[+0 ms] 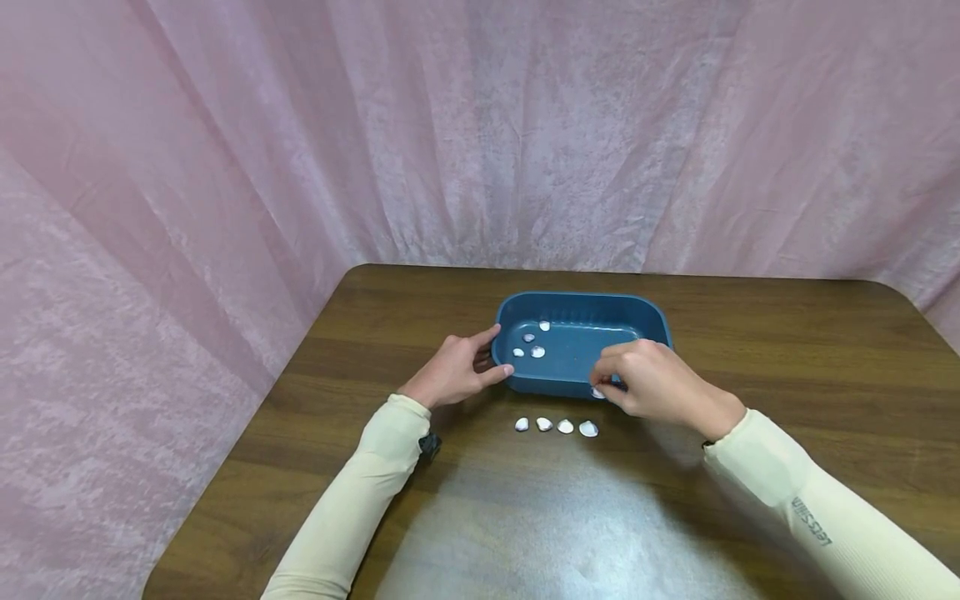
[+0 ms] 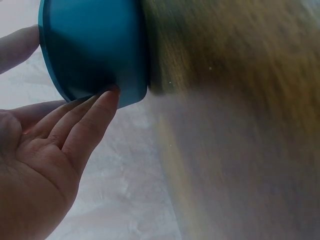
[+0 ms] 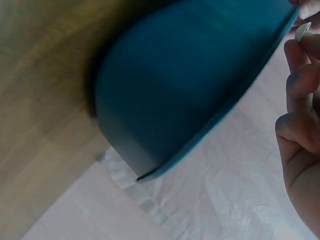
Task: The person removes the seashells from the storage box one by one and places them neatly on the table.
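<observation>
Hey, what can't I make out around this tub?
Head: part of the blue tub, behind the right hand.
Head: part of the pinched shell, covered by that hand.
Left wrist: the tub's inside, hidden by its wall.
Right wrist: part of the right hand, beyond the frame.

A pale pink, velvety cloth curtain (image 1: 420, 125) is filling the background, hanging in long folds behind the far edge and along the left side of a brown, wood-grained, round-cornered table (image 1: 787, 358). Streaks of lighter and darker grain are running across its surface. A soft whitish glare (image 1: 585, 533) is lying over the near middle, dulling the brown.
</observation>
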Tool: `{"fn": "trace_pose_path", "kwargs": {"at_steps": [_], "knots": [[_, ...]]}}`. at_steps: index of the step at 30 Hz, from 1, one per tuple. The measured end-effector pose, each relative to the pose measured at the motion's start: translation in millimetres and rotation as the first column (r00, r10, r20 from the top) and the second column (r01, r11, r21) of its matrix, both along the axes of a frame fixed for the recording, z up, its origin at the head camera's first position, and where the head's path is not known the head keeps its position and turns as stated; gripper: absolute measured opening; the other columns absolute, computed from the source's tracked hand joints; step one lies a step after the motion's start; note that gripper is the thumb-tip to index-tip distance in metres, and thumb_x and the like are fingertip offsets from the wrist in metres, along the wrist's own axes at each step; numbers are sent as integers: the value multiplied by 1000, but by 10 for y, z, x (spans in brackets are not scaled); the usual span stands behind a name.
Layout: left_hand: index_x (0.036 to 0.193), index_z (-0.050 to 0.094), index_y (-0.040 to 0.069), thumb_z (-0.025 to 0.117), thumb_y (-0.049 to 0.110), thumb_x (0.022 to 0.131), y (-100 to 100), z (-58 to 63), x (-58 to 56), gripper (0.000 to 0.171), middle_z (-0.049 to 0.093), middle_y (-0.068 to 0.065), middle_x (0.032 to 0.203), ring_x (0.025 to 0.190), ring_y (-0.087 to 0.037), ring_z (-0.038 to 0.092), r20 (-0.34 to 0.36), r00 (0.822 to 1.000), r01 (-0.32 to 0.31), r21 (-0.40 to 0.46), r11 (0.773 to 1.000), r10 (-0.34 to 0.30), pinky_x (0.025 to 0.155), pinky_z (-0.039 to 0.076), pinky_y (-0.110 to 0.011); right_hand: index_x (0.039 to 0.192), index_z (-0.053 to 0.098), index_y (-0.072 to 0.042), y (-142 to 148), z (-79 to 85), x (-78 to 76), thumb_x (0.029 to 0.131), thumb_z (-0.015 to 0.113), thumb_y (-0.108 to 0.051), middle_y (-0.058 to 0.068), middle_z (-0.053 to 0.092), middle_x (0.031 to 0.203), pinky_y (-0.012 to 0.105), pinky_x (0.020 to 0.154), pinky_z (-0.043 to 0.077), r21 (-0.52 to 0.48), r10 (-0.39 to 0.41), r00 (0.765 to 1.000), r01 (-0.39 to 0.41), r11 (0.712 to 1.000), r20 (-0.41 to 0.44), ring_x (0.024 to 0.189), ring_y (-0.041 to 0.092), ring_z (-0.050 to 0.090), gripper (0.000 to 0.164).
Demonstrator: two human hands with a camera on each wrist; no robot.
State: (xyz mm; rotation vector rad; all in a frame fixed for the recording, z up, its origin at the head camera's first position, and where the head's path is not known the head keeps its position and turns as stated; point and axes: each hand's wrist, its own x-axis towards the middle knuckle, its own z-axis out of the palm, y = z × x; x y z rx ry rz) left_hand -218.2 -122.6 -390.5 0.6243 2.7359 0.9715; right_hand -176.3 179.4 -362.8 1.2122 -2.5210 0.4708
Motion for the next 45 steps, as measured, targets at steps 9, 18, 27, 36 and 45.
{"fn": "trace_pose_path", "kwargs": {"at_steps": [9,18,27,36,45], "knots": [[156,34,5,71,38,94,4,-10,5,80,55,-17,147,128,-23,63,-4,1000,-4,2,1000,4,104,53,-36,75,74,-20,37,-163,133,75,81,-3,-15,63,71,20,56,49,45,32,999,-31,999,-30,63,-2,58,18],[156,34,6,70,38,94,-7,-11,0,79,55,-18,147,128,-23,63,-2,1000,-3,0,1000,3,104,54,-37,67,67,-21,38,-302,175,72,79,0,-16,58,66,21,52,45,127,26,1000,-24,992,-13,60,-1,53,25],[157,33,6,70,39,94,9,-11,-6,80,55,-17,147,128,-23,63,0,1000,-3,-3,1000,3,104,54,-37,60,59,-23,46,-408,185,71,76,0,-13,53,61,21,48,38,181,-14,999,21,983,-40,54,4,49,30],[157,33,7,70,39,94,15,-3,-12,80,51,-16,151,130,-24,62,9,1000,-5,3,1000,5,105,52,-38,62,62,-21,59,-441,188,69,76,-1,-11,58,62,24,47,40,185,-30,998,39,982,-49,54,8,54,26],[157,33,6,70,38,95,16,-8,-4,79,51,-17,151,130,-24,61,14,1000,-5,11,1000,5,105,53,-38,64,64,-20,56,-474,195,71,76,-2,-11,62,64,26,48,44,181,-38,998,46,982,-43,55,8,56,23]]}}
